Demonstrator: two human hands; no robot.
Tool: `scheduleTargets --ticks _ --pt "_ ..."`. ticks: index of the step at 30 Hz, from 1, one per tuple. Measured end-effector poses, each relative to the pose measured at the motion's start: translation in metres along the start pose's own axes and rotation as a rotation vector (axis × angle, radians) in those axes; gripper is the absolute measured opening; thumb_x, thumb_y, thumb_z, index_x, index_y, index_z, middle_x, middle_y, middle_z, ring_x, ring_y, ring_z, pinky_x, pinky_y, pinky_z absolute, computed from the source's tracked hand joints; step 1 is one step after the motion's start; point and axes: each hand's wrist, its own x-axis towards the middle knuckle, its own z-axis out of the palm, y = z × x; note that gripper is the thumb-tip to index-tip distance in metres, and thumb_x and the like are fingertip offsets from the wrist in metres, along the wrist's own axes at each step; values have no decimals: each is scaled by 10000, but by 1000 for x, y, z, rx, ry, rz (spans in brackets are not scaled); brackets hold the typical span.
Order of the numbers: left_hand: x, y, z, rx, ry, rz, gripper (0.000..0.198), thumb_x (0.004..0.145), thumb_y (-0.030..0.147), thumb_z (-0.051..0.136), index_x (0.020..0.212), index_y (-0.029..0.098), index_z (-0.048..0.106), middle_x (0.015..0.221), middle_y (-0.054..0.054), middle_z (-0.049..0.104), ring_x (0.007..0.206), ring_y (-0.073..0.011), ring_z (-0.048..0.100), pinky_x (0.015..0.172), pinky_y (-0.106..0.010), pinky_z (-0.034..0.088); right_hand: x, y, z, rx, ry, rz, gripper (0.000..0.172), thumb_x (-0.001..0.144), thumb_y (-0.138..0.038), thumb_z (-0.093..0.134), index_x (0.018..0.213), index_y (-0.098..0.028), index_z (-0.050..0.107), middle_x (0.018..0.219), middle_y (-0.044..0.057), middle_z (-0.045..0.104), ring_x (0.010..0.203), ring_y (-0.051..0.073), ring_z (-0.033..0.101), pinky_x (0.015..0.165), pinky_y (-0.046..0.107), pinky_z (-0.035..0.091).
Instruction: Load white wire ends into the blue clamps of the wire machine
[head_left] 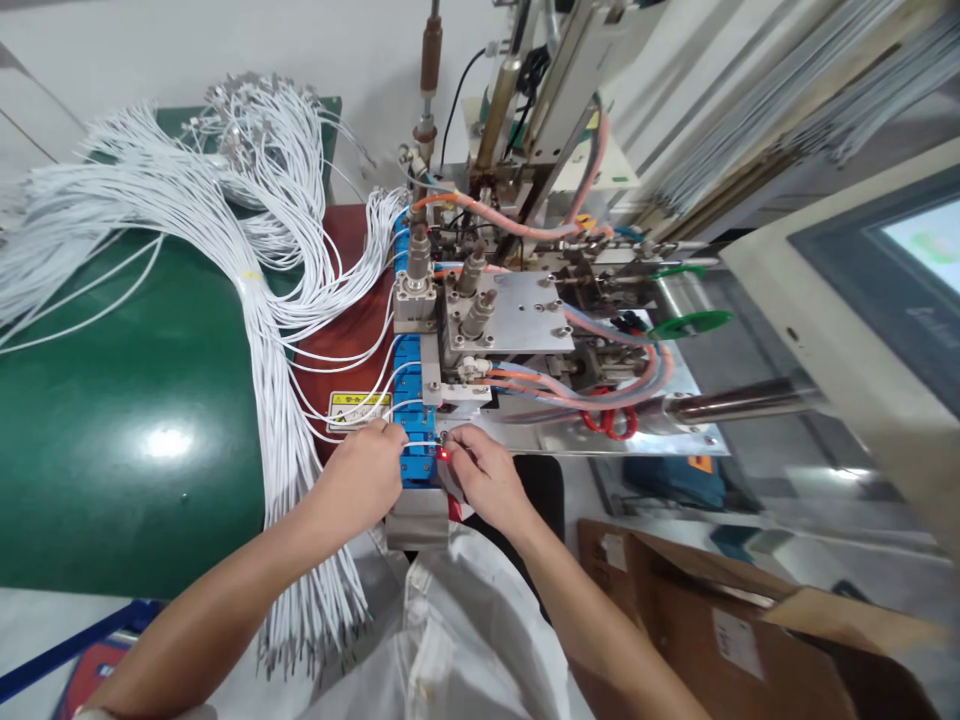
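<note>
A white cable (420,443) lies across the lowest part of a row of blue fixture blocks (409,387). My left hand (365,472) pinches this cable just left of the blocks. At its other end, my right hand (484,475) has thumb and fingers closed around the cable's tip, beside a glowing red light (444,454). The tip itself is mostly hidden by the fingers. Further up the row, more white cables run into the blocks. They come from a thick bundle of white cables (259,320) to the left of my left hand, with a yellow tie around it.
The bundle drapes over a green table (112,450). A machine with a metal plate (525,310), orange hoses and a green-rimmed spool (690,325) stands beyond my right hand. A screen panel (900,270) is at the right, above cardboard boxes (720,620). A warning label (358,412) sits near the blocks.
</note>
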Motion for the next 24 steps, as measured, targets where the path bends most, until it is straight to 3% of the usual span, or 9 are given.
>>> scheduleTargets --ticks 5,10,14,16,19,21,22,24 --pt "-2 4 -1 41 -5 -12 212 849 92 370 853 128 579 805 -95 591 753 -205 582 691 -315 457 3 4 15 -24 121 -56 308 884 -339 352 620 -213 448 573 -19 478 550 138 467 551 248 354" --pt "-7 11 -5 111 20 -27 236 813 57 383 845 135 603 815 -105 602 759 -232 571 695 -361 464 2 9 30 20 221 -32 337 893 -339 323 578 -223 357 523 -43 380 492 124 386 504 243 309" --pt "-12 4 0 133 42 53 246 795 35 410 872 154 611 847 -82 599 836 -234 554 761 -369 471 3 10 26 59 195 28 356 875 -374 367 558 -213 384 520 -41 402 502 120 398 511 244 318" --pt "-15 -4 6 93 68 94 277 826 53 392 996 154 586 936 -83 599 857 -215 564 777 -355 481 3 10 21 128 271 86 355 865 -407 383 577 -204 427 534 -36 437 519 122 422 526 245 338" --pt "-21 -17 11 29 170 187 352 866 74 361 1194 128 478 1163 -123 544 1048 -215 522 891 -361 443 3 9 13 286 407 109 363 855 -451 388 629 -189 495 570 -23 484 543 125 448 543 249 363" --pt "-28 -24 6 1 204 259 332 894 106 351 1198 143 479 1202 -107 531 1117 -207 478 929 -348 413 1 9 8 372 444 100 387 844 -482 400 628 -182 514 566 -23 479 535 121 438 530 247 362" --pt "-33 -27 1 -18 177 296 290 908 137 352 1141 164 523 1147 -83 563 1077 -194 497 913 -334 416 -1 8 6 401 450 101 400 838 -497 409 619 -180 517 557 -24 472 526 119 428 519 245 357" --pt "-45 -32 -10 -28 -2 355 209 911 210 406 972 194 606 965 -41 609 912 -172 536 828 -306 432 -4 8 2 445 453 109 422 824 -521 427 599 -177 518 538 -25 457 511 114 410 498 241 347"
